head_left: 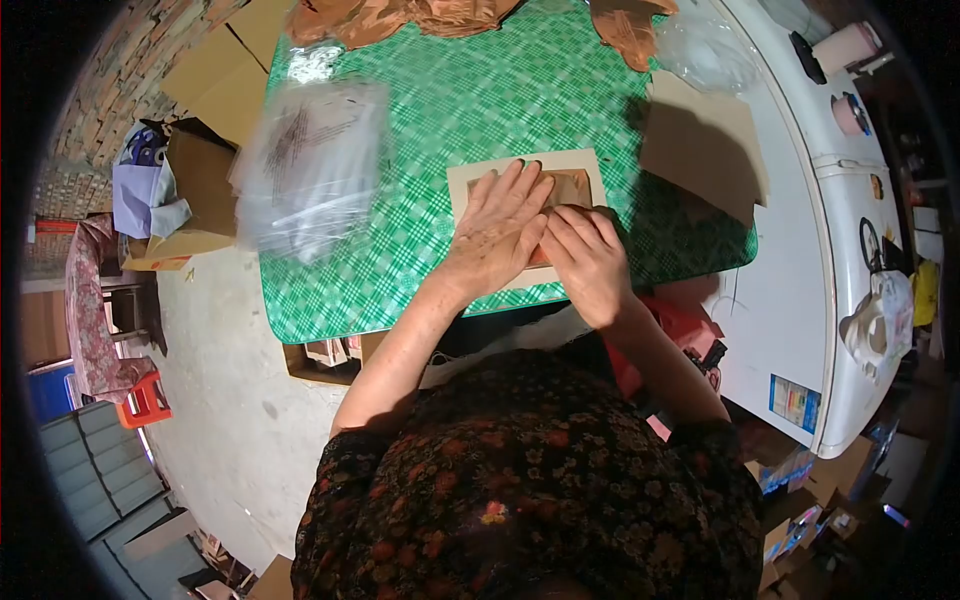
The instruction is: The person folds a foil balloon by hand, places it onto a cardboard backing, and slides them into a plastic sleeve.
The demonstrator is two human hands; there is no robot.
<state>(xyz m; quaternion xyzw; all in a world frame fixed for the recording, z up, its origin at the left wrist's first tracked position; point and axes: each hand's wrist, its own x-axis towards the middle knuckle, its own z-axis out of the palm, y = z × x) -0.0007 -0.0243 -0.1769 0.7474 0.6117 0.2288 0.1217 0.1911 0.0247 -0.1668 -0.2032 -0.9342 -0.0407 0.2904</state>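
On the green checked tabletop [430, 110] lies a cream-coloured board [522, 158] near the front edge. A brown, shiny flat piece [568, 187] rests on top of it, partly covered by both hands. My left hand [490, 235] lies flat on the brown piece with its fingers spread. My right hand [588, 258] touches the right part of that piece, its fingers bent and close together beside my left thumb. Whether anything is between those fingertips is hidden.
Clear plastic bags [310, 165] are stacked at the table's left. Brown crumpled sheets [410, 18] lie along the far edge. A cardboard sheet [700, 140] and a clear plastic bag [705, 52] are at the right, beside a white refrigerator [785, 290]. An open carton [205, 190] stands left.
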